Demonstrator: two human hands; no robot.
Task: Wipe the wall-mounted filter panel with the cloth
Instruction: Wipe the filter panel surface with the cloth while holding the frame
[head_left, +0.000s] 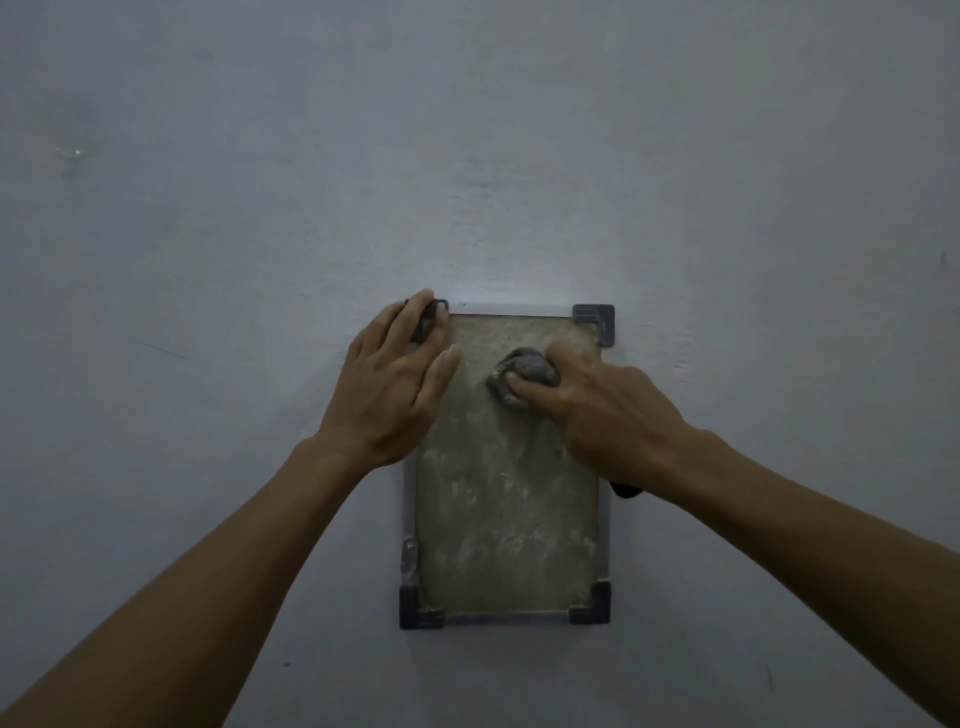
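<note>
A rectangular filter panel (506, 519) hangs on the wall, with a dusty beige mesh, a pale frame and dark corner pieces. My right hand (602, 410) presses a small wadded dark grey cloth (524, 371) against the upper middle of the mesh. My left hand (397, 387) lies flat over the panel's upper left corner, fingers spread across the dark corner piece and the frame edge. That corner is mostly hidden under the fingers.
The plain grey-white wall (467, 156) fills the view around the panel. A small dark tab (626, 490) sticks out at the panel's right edge under my right wrist. A metal clip (409, 555) sits on the lower left frame.
</note>
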